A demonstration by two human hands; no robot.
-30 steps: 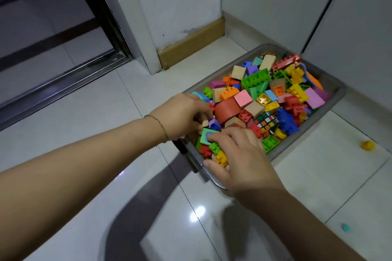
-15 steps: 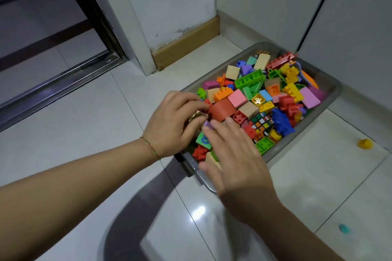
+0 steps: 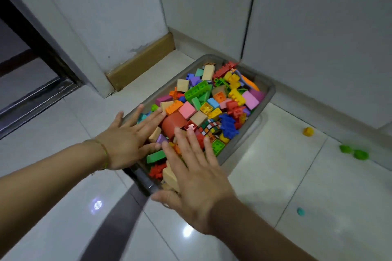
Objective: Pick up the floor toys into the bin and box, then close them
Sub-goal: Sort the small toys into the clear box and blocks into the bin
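Observation:
A grey plastic bin (image 3: 267, 99) sits on the white tile floor in a corner, heaped with several colourful building blocks (image 3: 203, 91), a red cylinder (image 3: 172, 122) and a puzzle cube (image 3: 210, 126). My left hand (image 3: 127, 140) lies flat with fingers spread over the bin's near left side. My right hand (image 3: 195, 176) is spread flat over the blocks at the near end, its thumb by the rim. Neither hand holds anything. Loose on the floor to the right lie a yellow toy (image 3: 308, 131), two green pieces (image 3: 353, 151) and a small teal piece (image 3: 300, 211).
White walls or cabinet panels (image 3: 318, 38) close the corner behind the bin, with a wooden skirting strip (image 3: 140, 62) at the left. A dark doorway with a metal threshold (image 3: 36, 99) lies at far left. My shadow falls on the glossy tiles in front.
Both hands went from curled among the near blocks to flat with spread fingers over them. The view shifted, bringing the green pieces into sight at right.

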